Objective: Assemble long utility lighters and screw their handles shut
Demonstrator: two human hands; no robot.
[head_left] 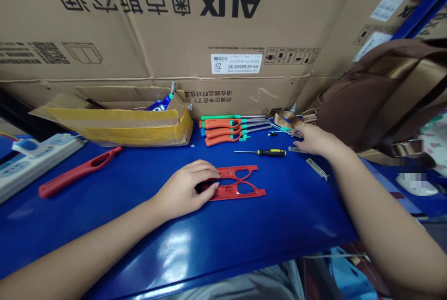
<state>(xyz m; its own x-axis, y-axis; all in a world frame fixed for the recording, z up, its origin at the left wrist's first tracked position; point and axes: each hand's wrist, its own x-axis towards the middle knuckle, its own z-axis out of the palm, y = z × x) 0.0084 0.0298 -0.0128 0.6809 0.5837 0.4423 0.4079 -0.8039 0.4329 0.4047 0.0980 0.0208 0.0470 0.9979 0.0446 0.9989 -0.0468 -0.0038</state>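
Two red lighter shell halves (240,190) lie side by side on the blue table, their inner sides up. My left hand (188,186) is curled over their left ends, fingers on the far half and thumb on the near one, holding both. Farther right, my right hand (314,139) reaches over small clear and teal parts (284,128), thumb and fingers apart; nothing shows held between them. Close by lie a clear piece (317,168) and a black-and-yellow screwdriver (272,152). Several orange and green long-necked lighters (223,133) are stacked behind.
An open cardboard tray with yellow tape (139,127) stands at back left. A red lighter shell (80,173) lies beside the white power strip (38,160). Large cardboard boxes (157,44) form the back wall. A brown bag (377,95) sits at the right.
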